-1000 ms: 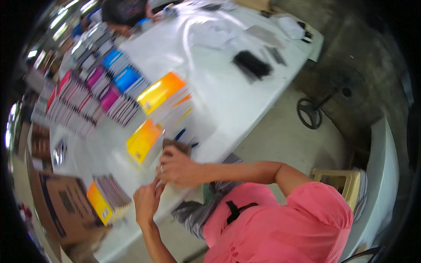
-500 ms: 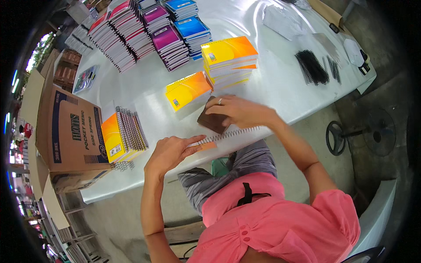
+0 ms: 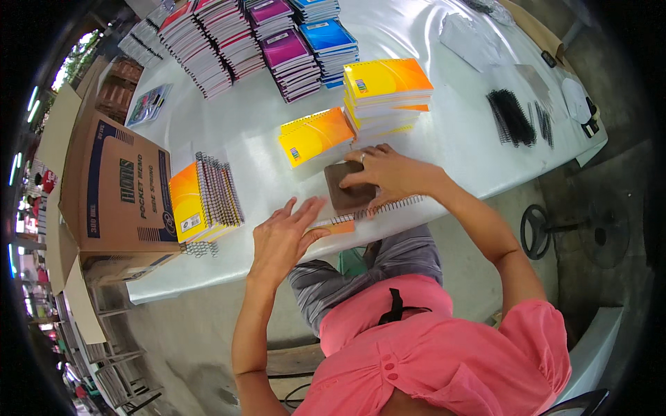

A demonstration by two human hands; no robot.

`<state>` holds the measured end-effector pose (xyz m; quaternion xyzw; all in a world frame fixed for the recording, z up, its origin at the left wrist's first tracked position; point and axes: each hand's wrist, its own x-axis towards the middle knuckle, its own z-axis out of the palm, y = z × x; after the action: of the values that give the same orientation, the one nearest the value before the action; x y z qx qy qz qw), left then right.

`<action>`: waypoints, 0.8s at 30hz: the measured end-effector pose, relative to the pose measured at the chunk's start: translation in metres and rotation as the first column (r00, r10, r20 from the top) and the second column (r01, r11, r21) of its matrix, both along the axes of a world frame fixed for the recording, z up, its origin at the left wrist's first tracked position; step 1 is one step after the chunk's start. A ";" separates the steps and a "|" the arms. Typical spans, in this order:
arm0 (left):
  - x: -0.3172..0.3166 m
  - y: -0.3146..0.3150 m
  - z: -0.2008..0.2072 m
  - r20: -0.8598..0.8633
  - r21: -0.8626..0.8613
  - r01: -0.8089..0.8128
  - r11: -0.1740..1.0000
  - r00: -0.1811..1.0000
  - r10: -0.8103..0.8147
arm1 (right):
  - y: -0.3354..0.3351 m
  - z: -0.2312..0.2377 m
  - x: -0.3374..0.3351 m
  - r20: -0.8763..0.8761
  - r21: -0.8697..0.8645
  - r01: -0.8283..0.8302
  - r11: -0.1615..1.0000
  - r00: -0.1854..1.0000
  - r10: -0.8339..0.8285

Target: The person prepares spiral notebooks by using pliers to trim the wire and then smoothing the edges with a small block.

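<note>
A brown block (image 3: 340, 187) lies on the table just beyond a small orange notebook (image 3: 340, 227) at the near edge. My right hand (image 3: 397, 173) is closed round the block's right side, thumb on top and fingers at the far corner. A dark spiral wire (image 3: 397, 206) runs along the notebook's edge and sticks out to the right under my wrist. My left hand (image 3: 283, 239) is at the notebook's left end, fingers spread and partly blurred, the thumb close to the cover. Whether the thumb touches it I cannot tell.
Yellow-orange notebooks stand in a low stack (image 3: 316, 136) and a taller stack (image 3: 387, 87) beyond. Spiral-bound ones (image 3: 187, 201) lie left beside a cardboard box (image 3: 125, 187). Purple (image 3: 286, 48), blue (image 3: 327, 36) and red stacks fill the back. Black spirals (image 3: 512, 118) lie right.
My left hand's fingers have lifted and spread from the notebook and wire. My right hand has the brown block in a fuller grip, and the block has turned straighter. The whole view has shifted slightly.
</note>
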<state>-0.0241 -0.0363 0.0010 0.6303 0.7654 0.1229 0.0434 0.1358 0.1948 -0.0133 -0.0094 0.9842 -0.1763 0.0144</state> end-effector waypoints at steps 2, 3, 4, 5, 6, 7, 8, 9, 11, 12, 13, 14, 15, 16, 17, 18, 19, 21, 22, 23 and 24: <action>-0.008 -0.002 -0.010 -0.041 0.030 0.174 0.984 0.984 -0.172 | -0.007 -0.010 0.002 -0.030 0.038 0.004 0.999 1.000 -0.003; -0.010 -0.003 -0.011 -0.043 0.030 0.170 0.985 0.985 -0.169 | -0.008 -0.012 0.002 -0.060 0.072 0.018 0.997 0.998 -0.014; -0.011 -0.004 -0.010 -0.042 0.026 0.181 0.983 0.983 -0.180 | -0.006 -0.012 0.003 -0.061 0.072 0.015 0.997 0.998 -0.010; -0.012 -0.003 -0.010 -0.041 0.023 0.194 0.981 0.980 -0.193 | -0.005 -0.006 0.002 -0.071 0.066 0.039 0.997 0.997 -0.034; -0.011 -0.003 -0.009 -0.043 0.023 0.193 0.981 0.980 -0.192 | -0.002 0.001 0.002 -0.081 0.059 0.062 0.996 0.995 -0.057; -0.007 -0.003 -0.006 -0.027 0.047 0.121 0.992 0.992 -0.120 | 0.002 0.008 0.002 -0.082 0.059 0.060 0.996 0.995 -0.056; -0.003 -0.003 -0.005 -0.011 0.073 0.046 0.996 0.999 -0.046 | 0.009 0.017 0.005 -0.092 -0.269 0.006 0.963 0.995 -0.032; -0.001 -0.001 -0.007 -0.013 0.074 0.043 0.996 0.999 -0.042 | 0.016 0.022 0.005 -0.107 -0.567 -0.052 0.822 0.994 -0.011; 0.001 0.000 -0.013 0.036 0.133 -0.020 0.991 0.999 0.016 | 0.018 0.016 -0.002 -0.016 -0.746 -0.137 0.652 0.982 0.187; 0.002 0.001 -0.013 0.034 0.129 -0.018 0.991 0.999 0.014 | 0.010 0.011 -0.008 0.076 -0.730 -0.112 0.674 0.967 0.242; 0.003 0.001 -0.011 0.040 0.123 -0.035 0.992 0.999 0.030 | 0.006 0.007 -0.012 0.168 -0.712 -0.089 0.697 0.941 0.293; 0.003 0.001 -0.010 0.048 0.124 -0.060 0.991 0.997 0.054 | 0.009 0.010 -0.012 0.170 -0.709 -0.093 0.699 0.939 0.298; 0.002 0.001 -0.011 0.049 0.127 -0.066 0.990 0.997 0.060 | 0.013 0.014 -0.011 0.102 -0.782 -0.115 0.613 0.946 0.308; 0.001 0.002 -0.011 0.050 0.098 -0.088 0.991 0.995 0.083 | 0.016 0.016 -0.011 0.034 -0.843 -0.139 0.520 0.950 0.309; 0.000 0.002 -0.011 0.047 0.061 -0.107 0.992 0.993 0.104 | 0.013 0.015 -0.013 0.031 -0.844 -0.143 0.516 0.949 0.313; -0.001 0.002 -0.010 0.045 0.058 -0.109 0.992 0.993 0.107 | 0.009 0.014 -0.016 0.052 -0.793 -0.147 0.591 0.951 0.306; -0.001 0.002 -0.010 0.044 0.060 -0.106 0.993 0.994 0.104 | 0.006 0.013 -0.018 0.072 -0.736 -0.150 0.661 0.952 0.296; -0.003 0.003 -0.008 0.038 0.074 -0.099 0.992 0.995 0.097 | 0.012 0.014 -0.022 0.068 -0.752 -0.147 0.643 0.952 0.298; -0.004 0.002 -0.007 0.090 0.074 -0.134 0.988 0.988 0.127 | 0.015 0.015 -0.024 0.067 -0.770 -0.141 0.622 0.952 0.299; -0.004 0.000 -0.010 0.149 0.069 -0.173 0.982 0.975 0.162 | 0.014 0.015 -0.025 0.071 -0.770 -0.141 0.622 0.950 0.303; -0.004 0.001 -0.011 0.153 0.069 -0.178 0.982 0.974 0.166 | 0.013 0.017 -0.026 0.068 -0.794 -0.142 0.591 0.945 0.319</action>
<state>-0.0281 -0.0355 -0.0103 0.5521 0.8061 0.2034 0.0629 0.1099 0.2074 0.0034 -0.1248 0.7930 -0.5814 0.1323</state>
